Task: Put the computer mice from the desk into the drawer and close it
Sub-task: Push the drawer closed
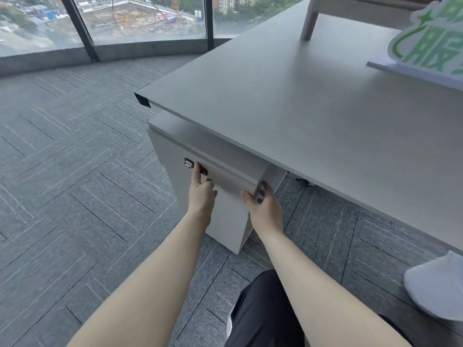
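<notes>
A white drawer cabinet (175, 159) stands under the near left corner of the grey desk (288, 96). Its top drawer front (233, 186) sits slightly proud of the cabinet; the inside is hidden. My left hand (201, 194) has its fingers hooked at the drawer front's upper left edge, touching a small black part (205, 171) whose shape I cannot make out. At the front's right corner, my right hand (265, 209) is closed around a dark grey rounded mouse (260, 194). No mouse shows on the desk top.
A metal lock (188, 163) sits left of the drawer front. A white-and-green sign (426, 43) on a base stands at the desk's right, with a grey riser leg (309, 21) behind. A white chair edge (436, 286) is at right. Carpet and windows lie to the left.
</notes>
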The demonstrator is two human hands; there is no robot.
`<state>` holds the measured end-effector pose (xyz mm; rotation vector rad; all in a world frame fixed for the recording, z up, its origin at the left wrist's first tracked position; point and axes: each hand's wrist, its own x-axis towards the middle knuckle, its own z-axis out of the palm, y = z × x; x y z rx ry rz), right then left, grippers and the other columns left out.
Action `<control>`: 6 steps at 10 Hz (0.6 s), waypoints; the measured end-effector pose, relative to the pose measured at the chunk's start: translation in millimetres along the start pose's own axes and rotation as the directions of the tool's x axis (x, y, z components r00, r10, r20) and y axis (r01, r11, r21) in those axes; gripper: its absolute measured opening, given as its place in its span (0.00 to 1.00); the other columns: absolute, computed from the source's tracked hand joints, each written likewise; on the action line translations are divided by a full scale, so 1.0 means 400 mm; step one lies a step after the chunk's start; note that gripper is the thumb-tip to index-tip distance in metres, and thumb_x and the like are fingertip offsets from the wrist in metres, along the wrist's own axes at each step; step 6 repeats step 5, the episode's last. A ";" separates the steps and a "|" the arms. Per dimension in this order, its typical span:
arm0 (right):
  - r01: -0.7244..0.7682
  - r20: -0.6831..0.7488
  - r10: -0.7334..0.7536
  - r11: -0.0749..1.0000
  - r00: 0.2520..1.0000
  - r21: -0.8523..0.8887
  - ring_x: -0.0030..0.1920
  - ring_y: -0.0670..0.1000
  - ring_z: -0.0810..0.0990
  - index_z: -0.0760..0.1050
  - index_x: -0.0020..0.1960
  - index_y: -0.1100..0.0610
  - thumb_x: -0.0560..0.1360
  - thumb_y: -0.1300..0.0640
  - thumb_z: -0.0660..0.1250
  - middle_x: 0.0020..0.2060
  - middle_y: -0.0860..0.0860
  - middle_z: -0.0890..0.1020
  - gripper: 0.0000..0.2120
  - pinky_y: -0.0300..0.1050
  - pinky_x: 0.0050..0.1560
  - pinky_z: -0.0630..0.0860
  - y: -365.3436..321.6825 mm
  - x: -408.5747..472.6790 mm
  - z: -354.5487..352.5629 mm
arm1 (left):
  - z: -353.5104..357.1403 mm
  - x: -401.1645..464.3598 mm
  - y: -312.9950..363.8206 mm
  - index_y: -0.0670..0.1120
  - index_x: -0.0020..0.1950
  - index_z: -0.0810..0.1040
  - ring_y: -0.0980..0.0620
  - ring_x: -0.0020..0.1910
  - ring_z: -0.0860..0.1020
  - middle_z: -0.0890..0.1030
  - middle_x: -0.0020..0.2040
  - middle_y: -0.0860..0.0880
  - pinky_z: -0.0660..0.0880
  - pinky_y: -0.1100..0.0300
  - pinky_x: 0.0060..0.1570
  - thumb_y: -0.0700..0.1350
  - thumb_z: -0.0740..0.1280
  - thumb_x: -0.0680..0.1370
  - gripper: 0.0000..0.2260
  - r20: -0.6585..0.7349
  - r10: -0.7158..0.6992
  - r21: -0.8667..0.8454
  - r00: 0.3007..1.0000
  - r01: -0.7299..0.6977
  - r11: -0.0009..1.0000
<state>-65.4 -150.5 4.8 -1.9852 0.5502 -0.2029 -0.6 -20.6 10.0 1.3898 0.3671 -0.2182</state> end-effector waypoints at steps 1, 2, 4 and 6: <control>-0.006 -0.011 0.006 1.000 1.000 0.022 0.47 0.55 0.81 0.72 0.59 0.61 0.74 0.49 0.71 0.51 0.57 0.83 0.21 0.54 0.51 0.78 -0.006 0.011 -0.005 | 0.010 0.009 -0.002 0.58 0.79 0.54 0.61 0.40 0.70 0.71 0.55 0.63 0.70 0.47 0.68 0.32 0.52 0.78 0.33 0.044 0.003 0.042 0.999 -0.005 0.999; -0.017 0.001 0.017 1.000 1.000 0.013 0.44 0.54 0.82 0.73 0.56 0.59 0.74 0.49 0.72 0.45 0.55 0.83 0.17 0.52 0.49 0.78 -0.006 0.022 -0.009 | 0.016 0.013 0.006 0.57 0.79 0.52 0.60 0.40 0.70 0.71 0.52 0.61 0.70 0.47 0.68 0.32 0.53 0.77 0.34 0.058 -0.019 0.063 0.998 0.015 0.998; -0.019 0.028 0.021 0.998 0.999 -0.066 0.47 0.56 0.83 0.73 0.54 0.58 0.74 0.47 0.70 0.44 0.53 0.83 0.16 0.50 0.46 0.78 -0.008 0.038 -0.008 | 0.015 0.020 0.031 0.56 0.79 0.50 0.56 0.43 0.73 0.72 0.46 0.56 0.70 0.52 0.61 0.38 0.57 0.76 0.34 0.111 -0.055 0.171 0.992 0.035 0.985; -0.036 0.083 0.048 0.990 0.995 -0.139 0.44 0.55 0.80 0.74 0.55 0.58 0.75 0.48 0.69 0.43 0.53 0.82 0.16 0.48 0.45 0.75 -0.019 0.027 -0.025 | 0.003 0.018 0.031 0.50 0.76 0.59 0.41 0.66 0.72 0.71 0.70 0.43 0.67 0.46 0.68 0.43 0.59 0.70 0.33 0.117 -0.030 0.299 0.993 -0.007 0.954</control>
